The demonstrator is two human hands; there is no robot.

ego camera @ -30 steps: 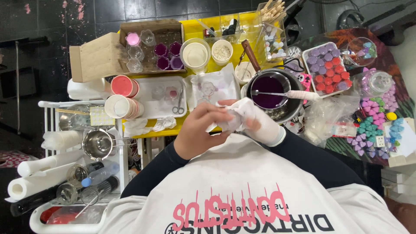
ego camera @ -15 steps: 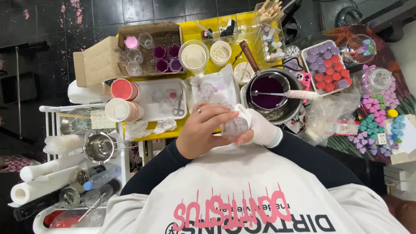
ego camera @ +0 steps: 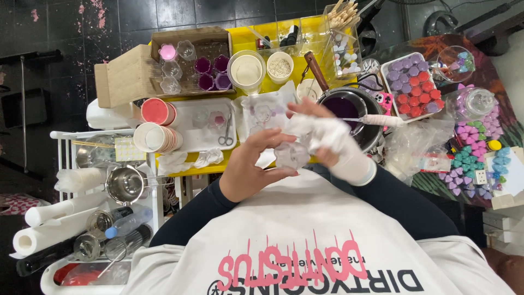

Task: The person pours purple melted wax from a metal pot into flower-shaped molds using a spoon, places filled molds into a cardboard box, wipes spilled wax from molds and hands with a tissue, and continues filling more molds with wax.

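Note:
My left hand (ego camera: 248,166) is bare and cups a small clear faceted cup (ego camera: 292,155) close to my chest, fingers curled around its left side. My right hand (ego camera: 333,143) is covered in white cloth (ego camera: 322,131) down to the wrist, and its cloth-covered fingers press on the cup from the right. Both hands hover over the front edge of the yellow table (ego camera: 248,41). Just behind them stands a dark pot of purple wax (ego camera: 346,106) with a white-handled tool (ego camera: 379,120) resting across it.
A cardboard box of small cups (ego camera: 191,63), a white tray with scissors (ego camera: 210,123), stacked paper cups (ego camera: 155,125), two white tubs (ego camera: 248,68) and a tray of purple and red wax pieces (ego camera: 415,87) crowd the table. A rack with a metal pot (ego camera: 125,186), rolls and bottles stands at the left.
Both hands have drawn a little nearer to my chest with the cup. My left fingers have spread wider around it, and the cup shows more between the hands.

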